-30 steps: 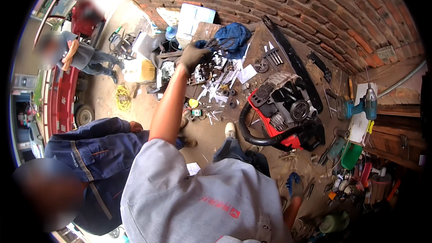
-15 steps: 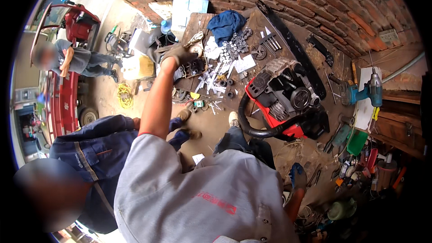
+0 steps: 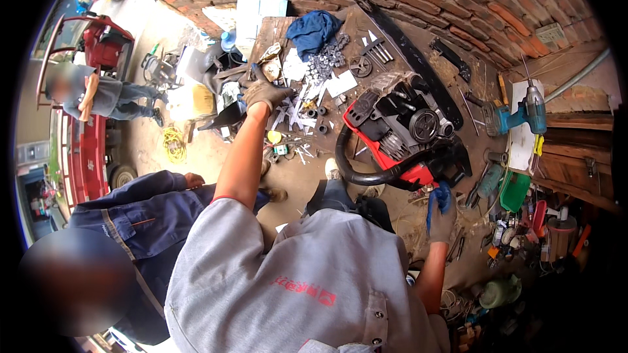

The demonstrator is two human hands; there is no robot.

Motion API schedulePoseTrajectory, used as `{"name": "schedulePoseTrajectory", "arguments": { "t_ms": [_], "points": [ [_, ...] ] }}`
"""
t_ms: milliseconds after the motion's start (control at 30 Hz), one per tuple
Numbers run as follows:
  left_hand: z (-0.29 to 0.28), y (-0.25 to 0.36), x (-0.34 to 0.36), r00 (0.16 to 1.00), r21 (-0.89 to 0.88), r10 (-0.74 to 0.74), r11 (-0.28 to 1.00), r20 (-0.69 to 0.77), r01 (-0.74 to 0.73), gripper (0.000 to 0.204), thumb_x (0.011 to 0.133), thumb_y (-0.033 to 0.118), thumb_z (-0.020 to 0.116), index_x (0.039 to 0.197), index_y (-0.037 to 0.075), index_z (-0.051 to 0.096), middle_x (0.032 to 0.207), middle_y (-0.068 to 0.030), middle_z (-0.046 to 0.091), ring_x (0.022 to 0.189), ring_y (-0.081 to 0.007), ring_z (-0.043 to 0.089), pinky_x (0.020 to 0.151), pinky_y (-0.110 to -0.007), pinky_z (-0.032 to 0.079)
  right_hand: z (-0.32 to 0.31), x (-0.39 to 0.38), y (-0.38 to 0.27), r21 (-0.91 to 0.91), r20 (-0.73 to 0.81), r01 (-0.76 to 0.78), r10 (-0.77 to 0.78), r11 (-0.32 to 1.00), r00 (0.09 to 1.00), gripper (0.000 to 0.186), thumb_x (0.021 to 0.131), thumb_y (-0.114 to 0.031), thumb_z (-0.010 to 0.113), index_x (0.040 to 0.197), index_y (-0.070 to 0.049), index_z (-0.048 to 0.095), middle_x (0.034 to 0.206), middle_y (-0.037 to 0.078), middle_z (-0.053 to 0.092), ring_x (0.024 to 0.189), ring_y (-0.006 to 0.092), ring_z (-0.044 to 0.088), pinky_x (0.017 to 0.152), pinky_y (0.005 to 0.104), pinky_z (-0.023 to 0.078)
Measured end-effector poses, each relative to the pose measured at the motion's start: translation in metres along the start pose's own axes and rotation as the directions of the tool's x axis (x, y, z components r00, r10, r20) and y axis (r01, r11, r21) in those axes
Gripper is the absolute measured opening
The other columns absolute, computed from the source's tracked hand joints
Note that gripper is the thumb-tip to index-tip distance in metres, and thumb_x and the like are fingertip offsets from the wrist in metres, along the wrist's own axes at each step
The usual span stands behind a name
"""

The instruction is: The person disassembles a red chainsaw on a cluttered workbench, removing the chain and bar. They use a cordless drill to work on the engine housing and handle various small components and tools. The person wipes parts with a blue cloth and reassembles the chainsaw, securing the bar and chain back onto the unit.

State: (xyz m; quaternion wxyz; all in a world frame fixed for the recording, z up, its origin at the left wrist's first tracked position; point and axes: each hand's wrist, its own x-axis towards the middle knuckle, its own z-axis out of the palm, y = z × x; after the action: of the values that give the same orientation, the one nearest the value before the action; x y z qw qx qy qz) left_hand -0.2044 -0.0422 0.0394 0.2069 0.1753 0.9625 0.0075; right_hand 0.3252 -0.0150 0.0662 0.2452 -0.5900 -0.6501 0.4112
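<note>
My left hand [image 3: 263, 96], in a grey-brown work glove, is over the left end of the workbench [image 3: 271, 31]. One finger points right; whatever lies beneath the palm is hidden. Beside it are a black curved part [image 3: 230, 116] and small white paper scraps [image 3: 286, 115]. A red and black chainsaw [image 3: 400, 134] without its bar lies on the bench, its looped front handle [image 3: 350, 163] toward me. At its near right end is my right hand [image 3: 440, 216], in a glove with blue on it, fingers extended upward; whether it touches the saw is unclear.
A blue cloth [image 3: 314, 31], metal nuts [image 3: 329, 59] and a long black bar [image 3: 415, 62] lie farther back. A teal cordless drill [image 3: 523, 116] stands right, above a green tray [image 3: 515, 191]. A person in navy [image 3: 147, 219] is close on my left; another [image 3: 121, 98] stands farther off.
My right hand has risen from low beside my body to the chainsaw's near end. My left hand has shifted slightly down and right on the bench, and the black part shows left of it.
</note>
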Motion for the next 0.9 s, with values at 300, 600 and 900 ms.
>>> {"name": "schedulePoseTrajectory", "arguments": {
  "t_ms": [300, 600, 900],
  "points": [
    [-0.002, -0.01, -0.003, 0.995, -0.04, 0.096, 0.994, -0.029, -0.098, 0.13, 0.064, 0.066, 0.08, 0.159, 0.014, 0.007, 0.157, -0.0356, 0.014, 0.145, -0.051, 0.021, 0.116, -0.053, 0.026, 0.009, -0.005, 0.033, 0.06, 0.019, -0.072, 0.071, 0.996, 0.997, 0.04, 0.095, -0.005, 0.059, 0.133, 0.005, 0.053, 0.123, 0.011, 0.062, 0.108, 0.0172, 0.061, 0.095, 0.0293, 0.047],
    [-0.039, 0.018, -0.224, 0.466, -0.633, 0.883, 0.327, -0.06, -0.701, 0.042, 0.085, 0.032, 0.075, 0.117, 0.006, 0.065, 0.104, -0.0116, 0.069, 0.097, -0.0248, 0.066, 0.086, -0.04, 0.052, -0.039, 0.068, 0.005, -0.66, -0.09, 0.236, -0.386, 0.714, 0.918, 0.069, 0.076, -0.013, 0.076, 0.14, -0.006, 0.05, 0.14, 0.022, 0.049, 0.126, 0.0389, 0.05, 0.105, 0.0448, 0.041],
    [0.016, 0.048, -0.251, 0.473, -0.376, 0.868, 0.394, -0.147, -0.839, 0.029, 0.07, 0.035, 0.08, 0.083, 0.012, 0.067, 0.066, -0.0086, 0.064, 0.064, -0.0291, 0.066, 0.062, -0.041, 0.052, -0.045, 0.147, 0.051, -0.522, 0.132, 0.161, -0.107, 0.838, 0.985, 0.04, 0.072, -0.013, 0.078, 0.108, 0.001, 0.068, 0.107, 0.019, 0.067, 0.097, 0.037, 0.064, 0.087, 0.0442, 0.049]
  ]
}}
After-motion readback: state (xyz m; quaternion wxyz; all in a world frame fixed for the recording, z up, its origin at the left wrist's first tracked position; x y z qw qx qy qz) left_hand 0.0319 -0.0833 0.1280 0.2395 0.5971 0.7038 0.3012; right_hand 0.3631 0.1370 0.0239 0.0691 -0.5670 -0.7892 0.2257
